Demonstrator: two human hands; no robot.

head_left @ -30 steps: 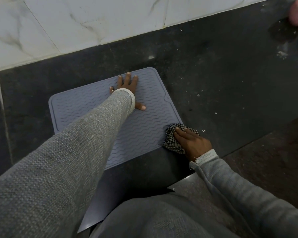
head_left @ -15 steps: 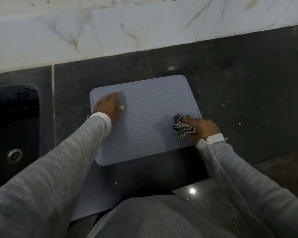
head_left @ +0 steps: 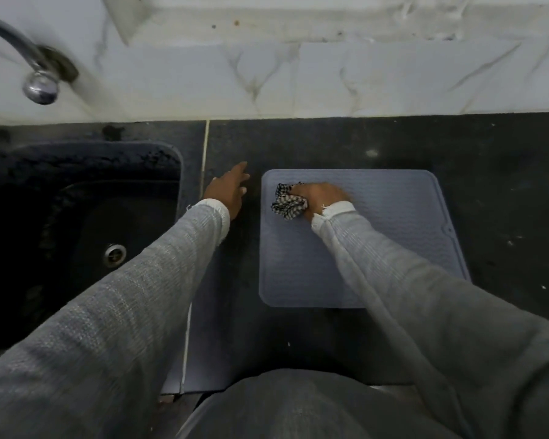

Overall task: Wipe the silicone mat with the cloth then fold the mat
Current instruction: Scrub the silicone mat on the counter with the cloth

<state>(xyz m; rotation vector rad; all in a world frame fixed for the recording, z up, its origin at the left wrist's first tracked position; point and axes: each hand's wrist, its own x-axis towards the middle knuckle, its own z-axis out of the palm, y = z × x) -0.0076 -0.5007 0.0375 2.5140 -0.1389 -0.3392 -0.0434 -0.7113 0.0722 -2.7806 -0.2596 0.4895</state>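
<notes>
A grey-blue silicone mat (head_left: 390, 217) with a wavy ribbed surface lies flat on the dark stone counter (head_left: 504, 191). My right hand (head_left: 322, 198) grips a bunched black-and-white checked cloth (head_left: 287, 202) and presses it onto the mat's far left corner. My right forearm crosses the mat and hides its near right part. My left hand (head_left: 227, 193) is off the mat, to its left, with fingers loosely extended over the bare counter between mat and sink.
A black sink (head_left: 76, 236) with a metal drain (head_left: 114, 254) fills the left side. A chrome tap (head_left: 38, 80) juts out above it. White marble wall tiles (head_left: 330, 80) run along the back of the counter.
My right hand has swept the cloth from the mat's near right edge across to its far left corner. My left hand has come off the mat onto the counter beside it. The camera has shifted left.
</notes>
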